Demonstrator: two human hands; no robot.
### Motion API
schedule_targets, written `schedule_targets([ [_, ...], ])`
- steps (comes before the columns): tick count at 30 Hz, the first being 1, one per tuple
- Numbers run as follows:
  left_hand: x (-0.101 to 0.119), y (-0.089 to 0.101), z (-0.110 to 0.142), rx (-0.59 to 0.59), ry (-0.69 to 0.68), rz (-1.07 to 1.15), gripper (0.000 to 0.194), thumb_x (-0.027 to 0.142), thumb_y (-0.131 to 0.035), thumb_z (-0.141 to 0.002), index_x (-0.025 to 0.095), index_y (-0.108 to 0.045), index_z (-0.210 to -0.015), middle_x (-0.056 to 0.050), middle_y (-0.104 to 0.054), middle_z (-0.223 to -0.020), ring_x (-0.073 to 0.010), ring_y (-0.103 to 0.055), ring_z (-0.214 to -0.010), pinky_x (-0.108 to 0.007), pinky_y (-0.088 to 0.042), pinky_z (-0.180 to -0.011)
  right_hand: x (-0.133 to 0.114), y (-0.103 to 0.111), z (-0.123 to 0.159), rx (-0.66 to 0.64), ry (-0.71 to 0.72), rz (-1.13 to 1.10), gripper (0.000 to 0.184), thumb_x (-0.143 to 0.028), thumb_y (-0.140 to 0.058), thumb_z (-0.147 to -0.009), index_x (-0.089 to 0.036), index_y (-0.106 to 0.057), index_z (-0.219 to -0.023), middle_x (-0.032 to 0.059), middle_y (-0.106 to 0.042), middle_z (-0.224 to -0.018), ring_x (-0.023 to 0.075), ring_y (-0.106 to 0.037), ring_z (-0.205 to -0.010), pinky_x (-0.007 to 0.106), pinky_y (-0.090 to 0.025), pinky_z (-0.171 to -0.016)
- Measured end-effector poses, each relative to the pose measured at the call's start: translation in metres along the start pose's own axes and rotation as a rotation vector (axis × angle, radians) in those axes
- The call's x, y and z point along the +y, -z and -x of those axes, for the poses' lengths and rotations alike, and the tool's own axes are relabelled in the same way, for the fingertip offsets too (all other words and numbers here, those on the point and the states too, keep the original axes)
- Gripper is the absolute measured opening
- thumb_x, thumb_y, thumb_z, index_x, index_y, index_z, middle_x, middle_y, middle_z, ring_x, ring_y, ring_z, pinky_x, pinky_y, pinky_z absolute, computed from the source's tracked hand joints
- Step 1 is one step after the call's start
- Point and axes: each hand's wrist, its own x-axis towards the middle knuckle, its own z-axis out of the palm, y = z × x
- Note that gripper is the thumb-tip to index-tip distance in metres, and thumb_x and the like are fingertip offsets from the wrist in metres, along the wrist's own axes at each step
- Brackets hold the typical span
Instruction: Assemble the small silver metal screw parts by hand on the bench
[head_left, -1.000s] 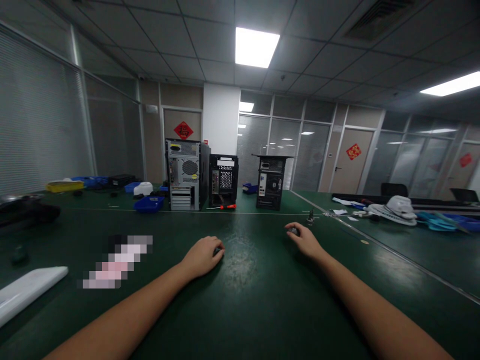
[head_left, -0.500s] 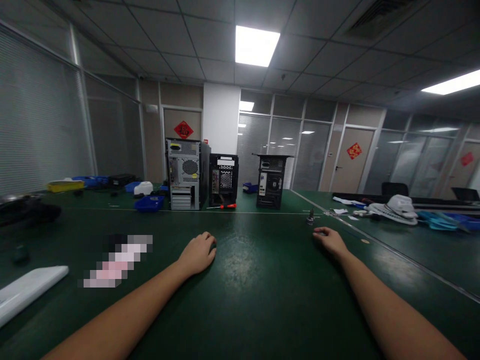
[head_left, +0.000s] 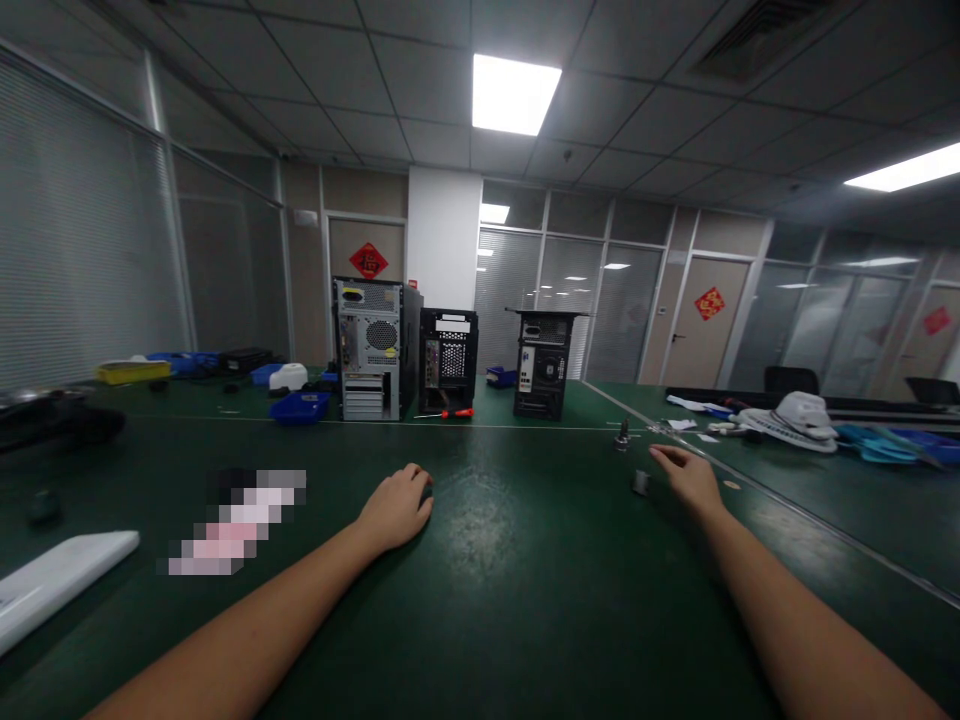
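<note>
Head view, left hand: the left hand (head_left: 397, 507) rests low over the tabletop (head_left: 525, 600), its grip closed around a small dark piece (head_left: 426, 494) that shows only at the fingertips; the rest of it is hidden.
Head view, right hand: the right hand (head_left: 691, 482) reaches out with no thing seen in its grip; whether thumb and fingertips meet, I cannot tell.
Grey piece: the small grey piece (head_left: 640, 483) sits on the tabletop just beside the right fingertips, apart from them.
Metal part: the small metal part (head_left: 622, 437) stands upright a little beyond the grey piece, near the tabletop seam.
Far side: three computer towers (head_left: 367, 350) (head_left: 448, 360) (head_left: 540, 365) stand in a row, with a red screwdriver (head_left: 457, 413) at the foot of the middle one and a blue tray (head_left: 298, 407) by the left one.
Risk at right: a low sweep of the right hand could knock the grey piece, which looks short and rounded and might roll, or topple the narrow metal part.
Risk at left: the dark piece is small and mostly covered, so loosening the fingers unevenly could let it slip out unseen.
</note>
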Motion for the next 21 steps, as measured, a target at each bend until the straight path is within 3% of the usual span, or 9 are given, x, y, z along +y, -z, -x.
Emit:
schedule_targets([
  [9,0.001,-0.001,-0.001,-0.004,-0.006,-0.033,0.038,0.037,-0.048,-0.093,0.019,-0.063,-0.122,-0.013,-0.059,-0.123,-0.0262,-0.06,-0.111,-0.037,-0.047,-0.097,0.013,-0.001,-0.002,-0.075,-0.012,0.056,0.038,-0.039,-0.07,-0.074,-0.019,-0.077,-0.106,0.0123,-0.078,-0.101,0.0311,-0.071,-0.097,0.045,-0.049,-0.093],
  [21,0.004,0.003,0.001,-0.025,0.008,-0.016,0.04,0.039,-0.047,-0.093,0.019,-0.061,-0.124,-0.012,-0.059,-0.126,-0.0265,-0.058,-0.113,-0.038,-0.046,-0.098,0.002,-0.004,0.005,-0.146,0.002,0.137,0.035,-0.035,-0.066,-0.077,-0.019,-0.077,-0.106,0.0109,-0.078,-0.097,0.0271,-0.072,-0.091,0.036,-0.052,-0.081],
])
